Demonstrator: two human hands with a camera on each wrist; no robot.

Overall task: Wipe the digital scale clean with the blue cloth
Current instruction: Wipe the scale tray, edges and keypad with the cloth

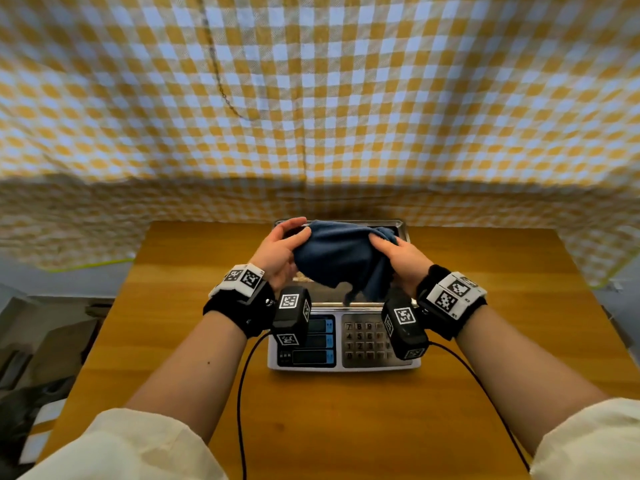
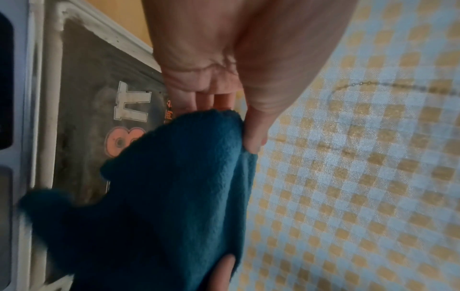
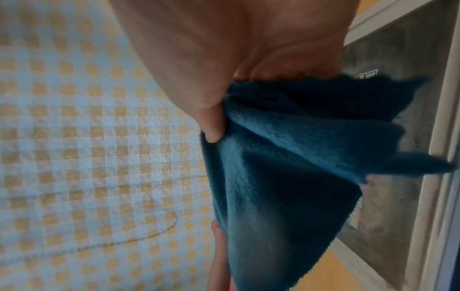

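Head cam: high up, looks fwd & down over both forearms at the wooden table (image 1: 180, 306), scale (image 1: 343, 341) centred, checked cloth backdrop (image 1: 311, 98) behind. L wrist cam: v close, looks along the left hand (image 2: 214, 59) past the blue cloth (image 2: 174, 196). R wrist cam: same, mirrored, along the right hand (image 3: 224, 49). All three share cloth, scale tray & backdrop
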